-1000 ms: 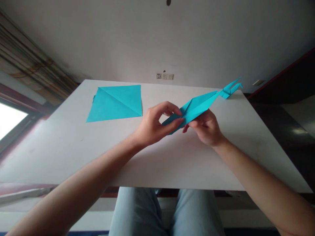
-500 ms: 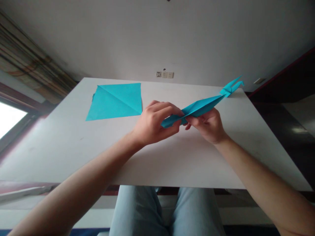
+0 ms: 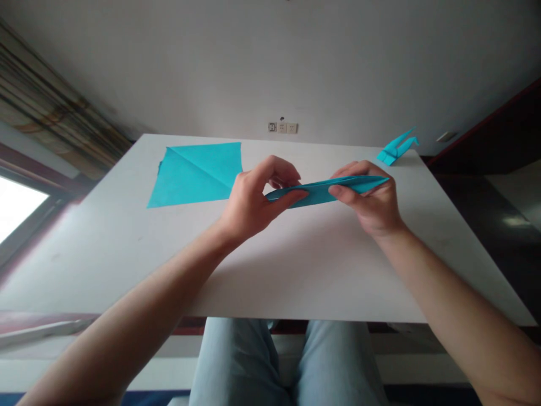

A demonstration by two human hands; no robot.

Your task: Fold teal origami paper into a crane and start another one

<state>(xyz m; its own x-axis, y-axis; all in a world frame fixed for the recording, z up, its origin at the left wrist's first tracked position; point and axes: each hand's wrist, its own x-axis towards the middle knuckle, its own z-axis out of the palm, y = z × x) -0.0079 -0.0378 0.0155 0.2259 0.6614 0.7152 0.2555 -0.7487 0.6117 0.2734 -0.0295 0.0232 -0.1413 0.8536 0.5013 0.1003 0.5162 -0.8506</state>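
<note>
A long, narrow piece of folded blue paper is held above the table between both hands, its layers seen nearly edge-on. My left hand pinches its left end, thumb on the near side and the other fingers curled behind. Near its right end, my right hand grips it with the thumb on the near face and fingers behind. The pointed right tip reaches past the right thumb. Part of the left end is hidden by my left hand.
A flat blue sheet with a diagonal crease lies on the white table, behind and left of my left hand. A folded blue paper crane stands at the back right corner. Wall sockets are beyond the back edge.
The folded paper has turned from a slant to nearly level, and its layers lie closer together. My right hand has shifted up and right along it; my left fingers have lifted slightly.
</note>
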